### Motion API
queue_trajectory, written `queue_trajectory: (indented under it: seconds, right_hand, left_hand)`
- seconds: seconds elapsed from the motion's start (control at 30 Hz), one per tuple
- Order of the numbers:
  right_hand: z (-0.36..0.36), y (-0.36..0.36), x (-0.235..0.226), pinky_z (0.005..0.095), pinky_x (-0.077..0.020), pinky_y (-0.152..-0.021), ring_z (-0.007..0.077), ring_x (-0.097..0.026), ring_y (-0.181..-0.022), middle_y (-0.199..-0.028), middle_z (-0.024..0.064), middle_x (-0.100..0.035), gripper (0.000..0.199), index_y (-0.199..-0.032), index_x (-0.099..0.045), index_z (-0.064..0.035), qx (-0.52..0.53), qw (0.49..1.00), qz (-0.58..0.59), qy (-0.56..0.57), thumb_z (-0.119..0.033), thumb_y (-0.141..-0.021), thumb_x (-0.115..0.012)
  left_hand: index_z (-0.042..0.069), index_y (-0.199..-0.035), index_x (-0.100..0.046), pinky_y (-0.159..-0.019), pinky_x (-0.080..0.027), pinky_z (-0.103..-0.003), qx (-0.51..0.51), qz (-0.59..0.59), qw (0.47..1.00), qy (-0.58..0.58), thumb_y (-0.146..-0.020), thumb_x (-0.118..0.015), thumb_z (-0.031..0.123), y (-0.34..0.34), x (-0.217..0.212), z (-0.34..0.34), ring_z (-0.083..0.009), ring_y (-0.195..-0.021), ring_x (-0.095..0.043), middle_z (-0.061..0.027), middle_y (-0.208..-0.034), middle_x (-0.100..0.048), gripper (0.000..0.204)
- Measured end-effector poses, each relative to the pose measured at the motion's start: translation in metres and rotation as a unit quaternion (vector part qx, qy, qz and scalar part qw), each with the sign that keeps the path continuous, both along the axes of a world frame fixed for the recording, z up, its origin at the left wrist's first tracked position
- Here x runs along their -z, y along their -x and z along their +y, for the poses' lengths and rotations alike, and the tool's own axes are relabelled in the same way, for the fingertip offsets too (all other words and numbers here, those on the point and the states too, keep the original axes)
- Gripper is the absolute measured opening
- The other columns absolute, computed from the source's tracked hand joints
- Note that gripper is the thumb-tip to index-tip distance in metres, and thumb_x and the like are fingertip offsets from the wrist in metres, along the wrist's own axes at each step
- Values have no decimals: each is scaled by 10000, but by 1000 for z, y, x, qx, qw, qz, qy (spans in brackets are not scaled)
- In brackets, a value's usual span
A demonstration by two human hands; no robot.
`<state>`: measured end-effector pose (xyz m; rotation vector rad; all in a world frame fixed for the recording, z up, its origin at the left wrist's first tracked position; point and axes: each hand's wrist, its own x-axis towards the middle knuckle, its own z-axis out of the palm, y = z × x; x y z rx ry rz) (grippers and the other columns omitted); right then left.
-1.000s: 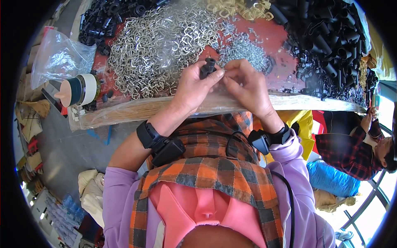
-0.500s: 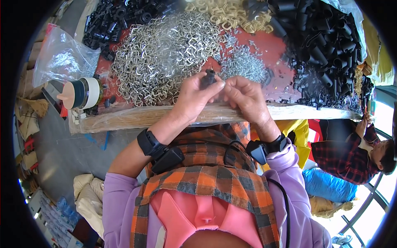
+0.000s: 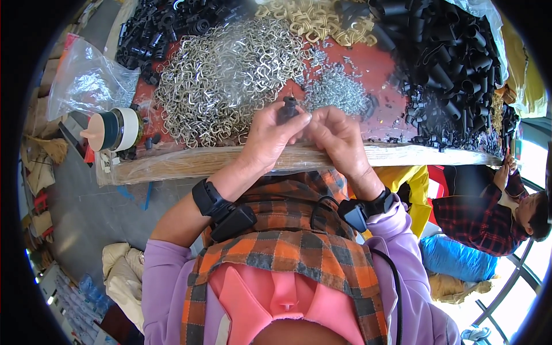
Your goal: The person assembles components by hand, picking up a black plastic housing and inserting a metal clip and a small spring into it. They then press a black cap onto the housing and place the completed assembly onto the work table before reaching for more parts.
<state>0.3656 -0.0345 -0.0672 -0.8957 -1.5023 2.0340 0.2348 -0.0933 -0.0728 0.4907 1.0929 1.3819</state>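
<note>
My left hand is closed around a small black plastic fitting, whose ringed upper end stands out above the fingers. Close against its right side, my right hand has thumb and forefinger pinched together near the left thumb tip. Whatever sits in that pinch is too small or hidden to name. Both hands hover over the front edge of the red tabletop. Just beyond them lies a heap of small silvery metal pieces, and to its left a large pile of bent metal rings.
Black fittings pile up at the far left, tan rings at the back, black tubes at the right. A lidded jar and a clear plastic bag are on the left. Another person works at the right.
My right hand has shifted slightly left and down, its wrist a little closer to my body. The left hand still holds the black fitting in nearly the same place.
</note>
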Motion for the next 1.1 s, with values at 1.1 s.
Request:
queue_trajectory:
  seconds: [1.1]
  right_hand:
    - [-2, -1, -13, 296, -400, -472, 231, -520, -551, -636, 93, -497, 97, -752, -499, -18, -42, 828, -112, -547, 0, -678, -560]
  left_hand:
    - [-7, -1058, -472, -702, -460, -258, 84, -91, 992, 14, -856, -426, 184, 10, -5, -18, -112, -845, -524, -56, -958, -534, 282]
